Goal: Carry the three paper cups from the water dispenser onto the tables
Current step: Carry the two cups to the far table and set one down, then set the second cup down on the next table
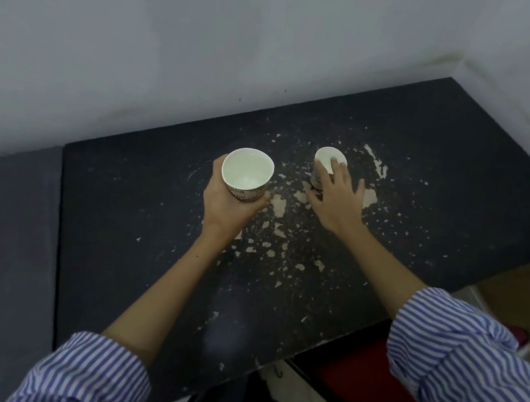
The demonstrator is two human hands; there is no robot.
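striped sleeves (484,378) nearest, then left hand (227,205) with fingers (218,168) wrapped round a water-filled paper cup (247,175) held above the dark chipped surface (138,217), right hand (335,198) fingers (333,166) spread loosely against a second cup (327,162) standing on it.

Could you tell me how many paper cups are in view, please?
2. One cup is held in the left hand; the other cup stands on the table by the right hand. No third shows.
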